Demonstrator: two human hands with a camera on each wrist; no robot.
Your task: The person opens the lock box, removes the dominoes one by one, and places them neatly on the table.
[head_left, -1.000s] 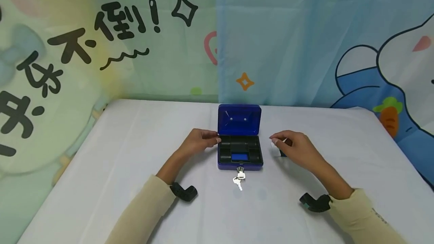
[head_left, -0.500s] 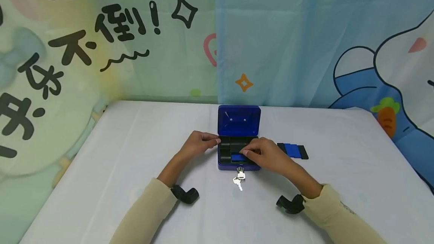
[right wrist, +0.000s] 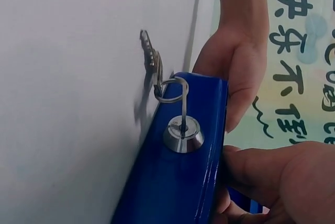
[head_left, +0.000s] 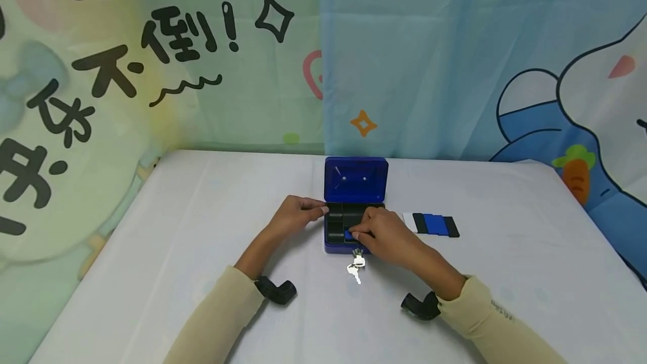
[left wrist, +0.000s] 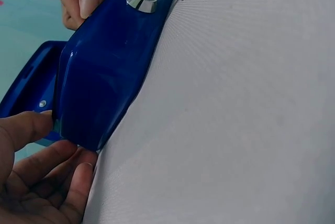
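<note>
A blue cash box (head_left: 356, 180) stands with its lid raised and a black compartment tray (head_left: 335, 221) inside. My left hand (head_left: 299, 210) grips its left side near the back; in the left wrist view, the thumb (left wrist: 26, 127) lies at the rim and the fingers against the wall. My right hand (head_left: 386, 235) reaches into the tray's front middle compartment, fingers bent at a flat blue card (head_left: 348, 235). The hand covers most of that card, so whether it is pinched is hidden. From the front lock (right wrist: 183, 134) hang keys (head_left: 356, 271) on a ring.
To the right of the box, several flat cards lie overlapping in a row: a white card (head_left: 409, 222), black ones and a blue card (head_left: 436, 224). A white cloth (head_left: 242, 176) covers the table. A printed curtain hangs behind it.
My right hand has left the white card in the row at the right and moved left into the tray, then slightly further forward over the blue card. The left hand stays on the box.
</note>
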